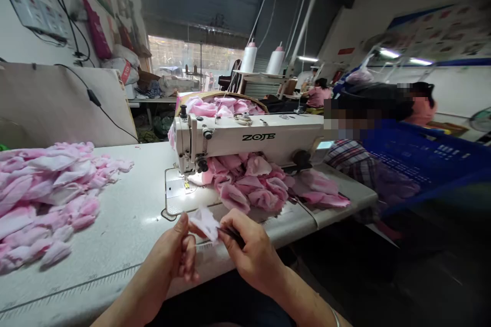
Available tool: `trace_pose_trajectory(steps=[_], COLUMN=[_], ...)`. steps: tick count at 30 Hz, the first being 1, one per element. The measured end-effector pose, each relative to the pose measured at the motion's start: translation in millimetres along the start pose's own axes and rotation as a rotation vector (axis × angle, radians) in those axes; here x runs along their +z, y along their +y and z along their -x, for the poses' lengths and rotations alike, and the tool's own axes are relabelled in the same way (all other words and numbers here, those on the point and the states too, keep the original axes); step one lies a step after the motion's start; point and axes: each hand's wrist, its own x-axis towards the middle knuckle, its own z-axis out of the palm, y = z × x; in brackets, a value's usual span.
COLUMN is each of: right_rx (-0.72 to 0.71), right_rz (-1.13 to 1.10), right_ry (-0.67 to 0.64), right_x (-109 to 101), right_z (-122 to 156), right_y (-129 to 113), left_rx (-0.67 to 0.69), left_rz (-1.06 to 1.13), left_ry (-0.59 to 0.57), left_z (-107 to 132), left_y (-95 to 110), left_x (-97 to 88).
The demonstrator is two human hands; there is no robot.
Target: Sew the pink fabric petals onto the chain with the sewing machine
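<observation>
In front of the sewing machine [253, 138], my left hand [176, 253] pinches a small fabric piece [205, 222]; my right hand [251, 253] grips a dark tool [232, 235] against it. Soft, limp and light, I judge: pinch its edge. Pink pieces [253, 184] heap under the machine's arm.

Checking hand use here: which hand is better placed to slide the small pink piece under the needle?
Probably left: the left hand pinches the pink piece almost straight below the needle; the right hand is busy with a dark tool.
</observation>
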Motion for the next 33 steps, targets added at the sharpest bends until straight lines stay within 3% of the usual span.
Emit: trace_pose_trajectory(steps=[3,6,9,13,18,23,28,33], right_rx=[-0.127,-0.159,-0.101,0.024,0.041,0.09,0.081,0.18], right_rz=[0.088,0.176,0.337,0.574,0.604,0.449,0.076,0.092], right_ry=[-0.049,-0.108,-0.159,-0.173,-0.134,-0.148,-0.152,-0.304], right_x=[4.5,7.8,8.7,4.4,-3.7,-7.1,1.2,24.3], right_z=[2.1,1.5,-4.2,-21.0,-42.9,-51.6,-64.0,-76.3], right_y=[-0.9,3.0,17.0,47.5,70.4,51.7,19.0,10.7], left_rx=[0.022,0.045,0.066,0.103,0.196,0.271,0.277,0.329], left_rz=[-0.035,-0.076,-0.082,-0.147,-0.361,-0.645,-0.66,-0.699], left_ry=[0.024,0.1,0.179,0.192,0.299,0.377,0.34,0.345], left_z=[-2.5,-1.9,-0.7,0.0,-2.6,-5.4,-7.6,-14.6], left_y=[3.6,6.6,9.2,13.7,15.7,16.2,16.4,19.6], left_x=[0.6,-1.5,-8.2,-21.0,-37.3,-45.3,-41.1,-41.3])
